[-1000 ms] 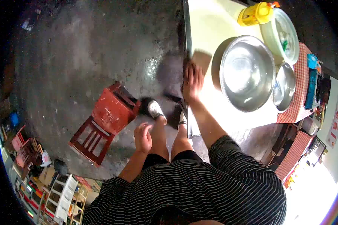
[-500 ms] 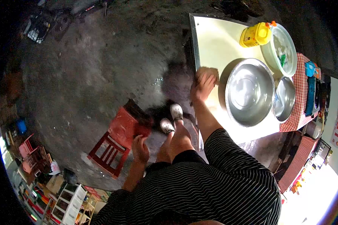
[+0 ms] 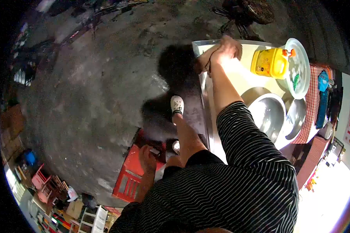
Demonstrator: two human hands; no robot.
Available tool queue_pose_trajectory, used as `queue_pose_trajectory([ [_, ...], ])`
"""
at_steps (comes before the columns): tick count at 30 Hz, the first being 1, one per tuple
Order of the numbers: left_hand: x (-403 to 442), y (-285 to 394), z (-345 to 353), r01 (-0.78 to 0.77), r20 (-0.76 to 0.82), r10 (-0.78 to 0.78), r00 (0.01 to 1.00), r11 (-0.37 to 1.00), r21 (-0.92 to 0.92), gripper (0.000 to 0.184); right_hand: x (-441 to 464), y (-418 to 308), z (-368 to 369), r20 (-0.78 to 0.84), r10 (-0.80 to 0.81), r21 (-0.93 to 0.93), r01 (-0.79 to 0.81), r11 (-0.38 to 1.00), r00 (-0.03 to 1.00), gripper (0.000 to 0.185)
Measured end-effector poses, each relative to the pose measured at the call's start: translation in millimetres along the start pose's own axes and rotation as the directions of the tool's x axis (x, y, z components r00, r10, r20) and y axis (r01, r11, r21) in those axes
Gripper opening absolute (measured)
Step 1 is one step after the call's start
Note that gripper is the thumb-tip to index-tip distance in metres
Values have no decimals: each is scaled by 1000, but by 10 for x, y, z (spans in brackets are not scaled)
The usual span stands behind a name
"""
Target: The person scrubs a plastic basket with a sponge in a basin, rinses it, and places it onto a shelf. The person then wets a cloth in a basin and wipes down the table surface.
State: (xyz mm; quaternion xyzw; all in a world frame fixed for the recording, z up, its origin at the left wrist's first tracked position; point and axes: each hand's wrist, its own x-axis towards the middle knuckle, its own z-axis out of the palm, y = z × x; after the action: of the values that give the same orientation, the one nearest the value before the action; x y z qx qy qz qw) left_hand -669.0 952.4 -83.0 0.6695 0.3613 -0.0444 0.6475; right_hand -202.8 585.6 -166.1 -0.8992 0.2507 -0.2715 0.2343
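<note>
My right hand (image 3: 226, 51), smeared by motion, grips a brown cloth (image 3: 206, 61) at the far left corner of the pale table (image 3: 243, 79). Part of the cloth hangs over the metal-trimmed edge, and some of it shows on the hand's other side. To the right of the hand stands a yellow jug (image 3: 269, 63) with an orange cap. My left hand (image 3: 147, 158) hangs low above a red wooden chair (image 3: 134, 165), fingers loosely bent and apart, with no held thing that I can make out.
On the table are a large steel basin (image 3: 269, 114), a smaller steel bowl (image 3: 297, 116) and a pale plastic tub (image 3: 304, 70) with something green inside. A red checked cloth (image 3: 310, 101) lies beyond. Wooden stools (image 3: 42, 182) and a white rack (image 3: 100, 221) stand at lower left.
My right hand has moved with the cloth from the near side of the basin to the table's far corner. I have stepped forward; my left hand still hangs by the chair.
</note>
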Motion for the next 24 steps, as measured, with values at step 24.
queue_pose_trajectory([
  [24,2675,2431,3573,-962,924,314,217,231,147,55,-1796,219,-1452,117,374,-559,-250,791,920,53],
])
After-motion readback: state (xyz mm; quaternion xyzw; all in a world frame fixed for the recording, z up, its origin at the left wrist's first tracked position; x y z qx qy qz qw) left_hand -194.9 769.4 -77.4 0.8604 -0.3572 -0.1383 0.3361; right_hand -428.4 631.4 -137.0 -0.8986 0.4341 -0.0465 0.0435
